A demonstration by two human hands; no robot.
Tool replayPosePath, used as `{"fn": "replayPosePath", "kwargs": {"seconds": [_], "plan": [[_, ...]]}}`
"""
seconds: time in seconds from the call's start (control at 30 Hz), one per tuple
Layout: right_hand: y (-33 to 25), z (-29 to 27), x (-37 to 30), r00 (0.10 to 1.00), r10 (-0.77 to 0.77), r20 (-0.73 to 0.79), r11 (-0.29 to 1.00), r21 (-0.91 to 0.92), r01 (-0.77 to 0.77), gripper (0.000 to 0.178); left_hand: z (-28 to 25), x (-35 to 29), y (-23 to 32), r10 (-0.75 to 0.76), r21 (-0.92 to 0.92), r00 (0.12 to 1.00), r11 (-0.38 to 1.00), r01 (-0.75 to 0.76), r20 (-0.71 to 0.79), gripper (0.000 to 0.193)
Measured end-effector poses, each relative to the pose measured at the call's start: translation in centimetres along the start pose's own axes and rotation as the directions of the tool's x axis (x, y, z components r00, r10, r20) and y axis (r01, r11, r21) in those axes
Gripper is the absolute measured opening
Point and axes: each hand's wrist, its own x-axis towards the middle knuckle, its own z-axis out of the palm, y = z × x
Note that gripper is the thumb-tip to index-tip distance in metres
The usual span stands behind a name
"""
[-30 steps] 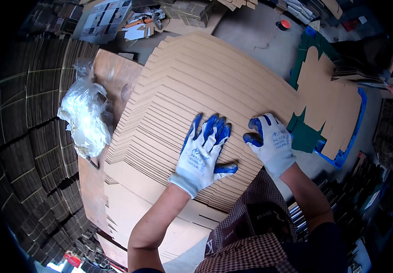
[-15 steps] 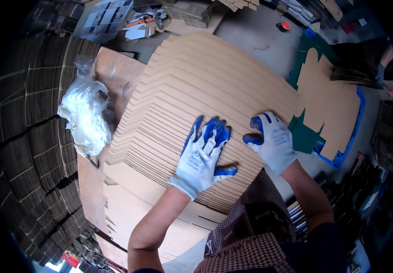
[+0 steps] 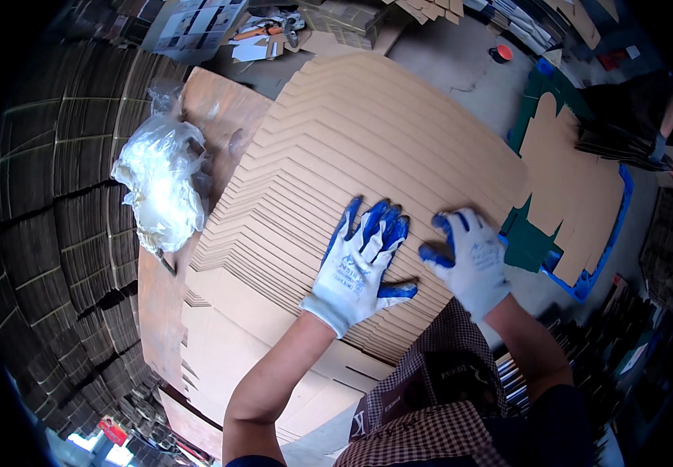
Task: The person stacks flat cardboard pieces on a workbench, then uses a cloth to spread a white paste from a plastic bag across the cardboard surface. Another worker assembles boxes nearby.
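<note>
A fanned stack of brown cardboard sheets [image 3: 352, 140] lies before me, its edges overlapping like steps. Gloved in white with blue coating, my left hand [image 3: 360, 261] rests flat on the sheets, fingers spread and thumb out to the right. My right hand [image 3: 470, 257], in a matching glove, is at the stack's right edge. Its thumb and forefinger are apart, with no sheet visible between them; the other fingers are partly hidden. Below the hands, more cardboard sheets [image 3: 251, 342] lie flatter, with slots cut in their edges.
A crumpled clear plastic bag [image 3: 163, 183] lies on a wooden board [image 3: 223, 101] at left. Tied cardboard bundles [image 3: 33, 171] form a wall beyond. At right, cut cardboard [image 3: 570, 187] lies on a green and blue base; another person's hand [image 3: 658, 148] holds dark sheets there. A red-topped cup [image 3: 501, 53] stands farther back.
The whole view has shifted slightly, moving the stack rightward in the picture. My right hand sits a little lower relative to the sheets; my left hand stays flat on them.
</note>
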Motion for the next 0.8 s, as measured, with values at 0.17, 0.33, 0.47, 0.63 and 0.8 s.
{"fn": "replayPosePath", "kwargs": {"seconds": [0.17,0.33,0.47,0.63,0.8], "plan": [[0.2,1.9,-0.4,0.997,0.063,0.043,0.985,0.16,-0.069,0.05,-1.6,-0.9,-0.1,-0.058,-0.054,0.998,0.997,0.059,0.024,0.105],[-0.6,1.1,0.1,0.99,0.095,0.101,0.985,0.137,-0.109,0.05,-1.1,-2.5,-0.5,-0.039,0.066,0.998,0.997,0.036,0.052,0.106],[-0.8,0.8,0.0,0.987,0.124,0.099,0.98,0.144,-0.137,0.05,-1.1,-2.8,-0.4,-0.047,0.056,0.998,0.997,0.044,0.041,0.106],[-0.8,0.9,0.1,0.989,0.128,0.08,0.973,0.182,-0.141,0.054,-1.0,-3.6,-0.5,-0.056,0.033,0.997,0.998,0.054,0.057,0.106],[-0.5,1.3,0.2,0.994,0.098,0.056,0.979,0.174,-0.106,0.054,-1.1,-3.9,-0.4,-0.054,0.0,0.997,0.999,0.054,0.046,0.104]]}}
